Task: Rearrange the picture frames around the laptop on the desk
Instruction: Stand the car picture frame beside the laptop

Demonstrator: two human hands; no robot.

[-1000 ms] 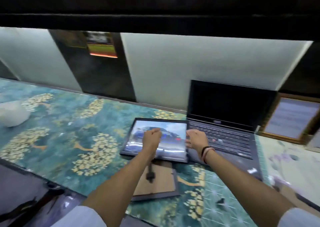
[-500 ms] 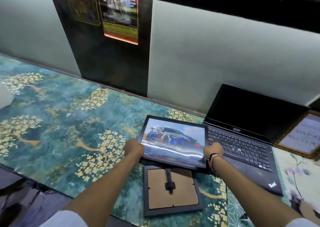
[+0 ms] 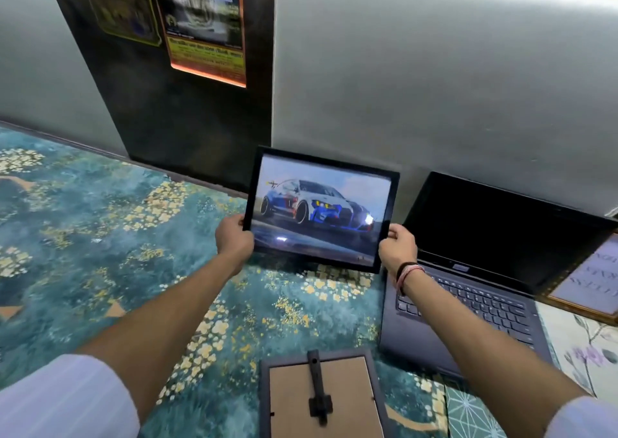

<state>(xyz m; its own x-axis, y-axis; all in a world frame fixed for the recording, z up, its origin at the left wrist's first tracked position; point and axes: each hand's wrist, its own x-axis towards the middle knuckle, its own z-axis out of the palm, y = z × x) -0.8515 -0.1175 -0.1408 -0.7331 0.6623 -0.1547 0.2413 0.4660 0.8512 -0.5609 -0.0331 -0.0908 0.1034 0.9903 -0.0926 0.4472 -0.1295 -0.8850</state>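
Note:
A black-framed car picture [image 3: 321, 208] is held up off the desk, tilted toward me, just left of the open laptop [image 3: 485, 270]. My left hand [image 3: 234, 240] grips its lower left edge and my right hand [image 3: 398, 248] grips its lower right corner. A second frame [image 3: 322, 394] lies face down near the front edge, its brown back and black stand showing. A gold-framed text picture [image 3: 588, 280] leans at the far right, behind the laptop.
The desk [image 3: 100, 237] is covered by a teal cloth with yellow flowers. A grey wall with a dark panel and posters [image 3: 204, 26] rises right behind the desk. A floral mat [image 3: 582, 347] lies at the right.
The car picture lay flat on the desk beside the laptop; both hands moved to its sides and lifted it up and back toward the wall.

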